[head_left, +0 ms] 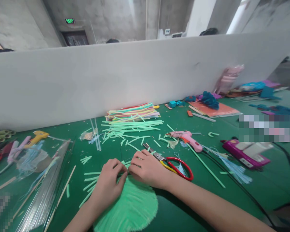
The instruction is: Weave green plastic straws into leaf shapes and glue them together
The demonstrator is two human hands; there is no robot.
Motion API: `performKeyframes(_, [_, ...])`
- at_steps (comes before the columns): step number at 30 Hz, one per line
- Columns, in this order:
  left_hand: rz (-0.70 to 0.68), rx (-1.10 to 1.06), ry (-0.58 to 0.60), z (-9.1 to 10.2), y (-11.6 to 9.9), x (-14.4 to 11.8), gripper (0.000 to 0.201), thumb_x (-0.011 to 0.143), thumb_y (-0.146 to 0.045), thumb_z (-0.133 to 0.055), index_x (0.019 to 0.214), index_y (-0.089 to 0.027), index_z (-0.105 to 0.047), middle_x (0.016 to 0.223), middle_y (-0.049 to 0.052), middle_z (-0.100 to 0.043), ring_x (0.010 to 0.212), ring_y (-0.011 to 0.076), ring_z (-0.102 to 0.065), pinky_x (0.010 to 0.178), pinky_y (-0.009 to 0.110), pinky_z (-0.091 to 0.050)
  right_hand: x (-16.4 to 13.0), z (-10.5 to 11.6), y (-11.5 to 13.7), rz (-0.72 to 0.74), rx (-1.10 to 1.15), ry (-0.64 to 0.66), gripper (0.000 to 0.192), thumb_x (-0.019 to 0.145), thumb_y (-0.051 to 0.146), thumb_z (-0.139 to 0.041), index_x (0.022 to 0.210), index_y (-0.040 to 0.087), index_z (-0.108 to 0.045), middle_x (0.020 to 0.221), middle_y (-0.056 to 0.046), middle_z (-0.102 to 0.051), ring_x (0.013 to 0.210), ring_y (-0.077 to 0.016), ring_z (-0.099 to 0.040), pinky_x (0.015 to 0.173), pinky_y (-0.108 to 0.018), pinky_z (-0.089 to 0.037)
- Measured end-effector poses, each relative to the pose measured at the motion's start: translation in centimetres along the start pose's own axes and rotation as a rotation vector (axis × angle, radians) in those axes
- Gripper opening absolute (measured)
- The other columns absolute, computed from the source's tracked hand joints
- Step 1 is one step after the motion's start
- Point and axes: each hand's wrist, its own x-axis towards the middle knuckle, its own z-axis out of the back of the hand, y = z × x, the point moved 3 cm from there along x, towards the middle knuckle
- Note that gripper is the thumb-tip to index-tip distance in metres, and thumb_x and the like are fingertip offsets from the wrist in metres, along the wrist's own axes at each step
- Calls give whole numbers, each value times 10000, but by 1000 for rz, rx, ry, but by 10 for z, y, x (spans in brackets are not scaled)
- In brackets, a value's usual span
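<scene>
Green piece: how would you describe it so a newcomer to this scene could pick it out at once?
Find the green table, then the left hand and right hand close together, low in the middle. The green piece spreads from them toward the camera: one broad, rounded, fuzzy-looking shape, unlike the narrow loose strips beyond.

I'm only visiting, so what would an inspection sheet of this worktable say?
Surface: green tabletop, strewn with short green scraps.
Job's things: rounded, fuzzy bright-green piece.
Clutter: piled mint-green fuzzy strips; red-handled metal scissors; pink plastic glue gun.
Hands: left hand and right hand at the piece's upper edge; grip unclear.
Cables: black cable runs from the glue gun, past a purple plastic box.
Surroundings: white partition; grey concrete wall; green lit sign.
</scene>
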Motion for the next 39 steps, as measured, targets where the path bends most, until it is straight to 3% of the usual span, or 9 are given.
performKeyframes(10, [-35, 14, 10, -2, -3, -2, 135, 932, -221, -459, 835, -207, -551, 892, 54, -564, 875, 237, -512, 784, 412, -405, -1, -5, -1, -427, 463, 183, 62, 857, 226, -629, 826, 175, -643, 818, -8, -692, 873, -174, -561, 769, -305, -335])
performKeyframes(24, [-70, 1, -53, -2, -2, -2, 99, 912, -249, -528, 958, -230, -614, 958, 56, -581, 960, 235, -534, 849, 413, -422, -6, 7, -13, -404, 462, 156, 104, 887, 261, -625, 844, 188, -685, 806, -23, -684, 877, -186, -569, 796, -320, -337])
performKeyframes(39, [-112, 65, -140, -2, -8, 1, 96, 880, -217, -550, 788, -205, -574, 866, 46, -581, 912, 227, -538, 824, 402, -417, -3, 12, -10, -400, 463, 161, 112, 888, 236, -604, 833, 168, -674, 814, -32, -686, 859, -180, -568, 782, -316, -353])
